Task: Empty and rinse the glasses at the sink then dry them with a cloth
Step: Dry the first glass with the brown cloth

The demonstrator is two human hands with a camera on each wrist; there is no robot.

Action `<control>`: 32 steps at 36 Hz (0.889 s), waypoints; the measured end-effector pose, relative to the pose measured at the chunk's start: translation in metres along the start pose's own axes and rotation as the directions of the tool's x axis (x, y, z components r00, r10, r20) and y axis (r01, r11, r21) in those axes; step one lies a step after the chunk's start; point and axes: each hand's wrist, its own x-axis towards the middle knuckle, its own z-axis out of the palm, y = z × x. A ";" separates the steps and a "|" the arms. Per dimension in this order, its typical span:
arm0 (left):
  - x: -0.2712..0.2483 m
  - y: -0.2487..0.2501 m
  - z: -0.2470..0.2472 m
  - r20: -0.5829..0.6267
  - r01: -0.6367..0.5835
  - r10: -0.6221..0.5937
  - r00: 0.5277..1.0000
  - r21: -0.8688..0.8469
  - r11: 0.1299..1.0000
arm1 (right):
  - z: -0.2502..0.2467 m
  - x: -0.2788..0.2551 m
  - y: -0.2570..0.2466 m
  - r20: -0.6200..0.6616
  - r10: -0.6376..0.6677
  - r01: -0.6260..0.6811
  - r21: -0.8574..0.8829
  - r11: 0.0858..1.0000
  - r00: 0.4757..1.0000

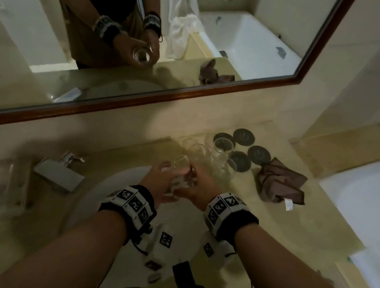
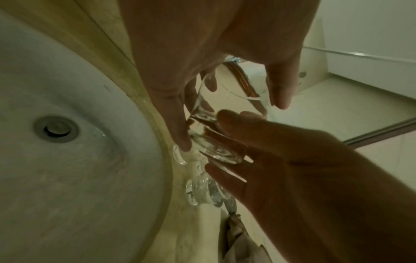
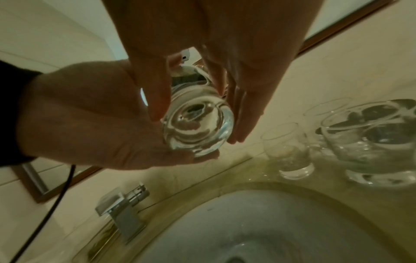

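Both hands hold one clear glass over the sink's far edge.

Left of the sink (image 1: 108,195), the steel tap (image 1: 59,171) stands on the worktop (image 1: 271,221). Above the sink's far rim, the left hand (image 1: 157,181) cups the held glass (image 3: 198,128) with fingers curled round its side, and the right hand (image 1: 199,186) grips it from the other side, thumb and fingers closed on its thick base. Just right of the sink stand more glasses (image 1: 217,156), touching or nearly so. Farther right of the sink lie dark round coasters (image 1: 257,154), then a crumpled brown cloth (image 1: 281,182).
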 end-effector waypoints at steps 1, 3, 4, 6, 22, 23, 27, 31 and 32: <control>0.002 0.001 0.008 -0.028 0.011 -0.012 1.000 -0.024 1.000 | -0.009 0.001 0.004 0.016 0.006 -0.006 -0.013 1.000 1.000; 0.009 0.003 0.022 -0.076 0.029 -0.031 0.997 -0.029 0.999 | -0.030 0.002 0.010 0.061 0.066 -0.065 -0.024 0.998 0.996; 0.018 0.000 0.028 -0.079 0.028 -0.030 0.996 -0.022 0.999 | -0.041 0.004 0.017 0.041 0.108 -0.107 -0.029 0.994 0.993; 0.030 -0.006 0.037 -0.036 0.059 -0.060 0.998 -0.042 0.997 | -0.065 0.007 0.032 -0.085 0.183 -0.191 -0.091 0.977 0.979; 0.059 0.007 0.126 -0.073 -0.003 0.001 0.997 -0.030 1.000 | -0.166 0.025 0.140 -0.430 0.359 -0.557 -0.560 0.614 0.828; 0.062 0.007 0.130 -0.082 0.003 -0.008 0.997 -0.049 0.999 | -0.170 0.024 0.145 -0.422 0.392 -0.573 -0.538 0.618 0.818; 0.066 0.008 0.143 -0.084 0.017 -0.025 0.996 -0.096 0.995 | -0.181 0.023 0.156 -0.412 0.479 -0.629 -0.426 0.650 0.775; 0.069 0.008 0.153 -0.077 0.001 -0.011 0.997 -0.124 0.992 | -0.192 0.027 0.160 -0.420 0.564 -0.695 -0.297 0.654 0.711; 0.070 0.007 0.154 -0.078 -0.007 -0.002 0.997 -0.110 0.994 | -0.194 0.028 0.163 -0.416 0.591 -0.715 -0.276 0.643 0.691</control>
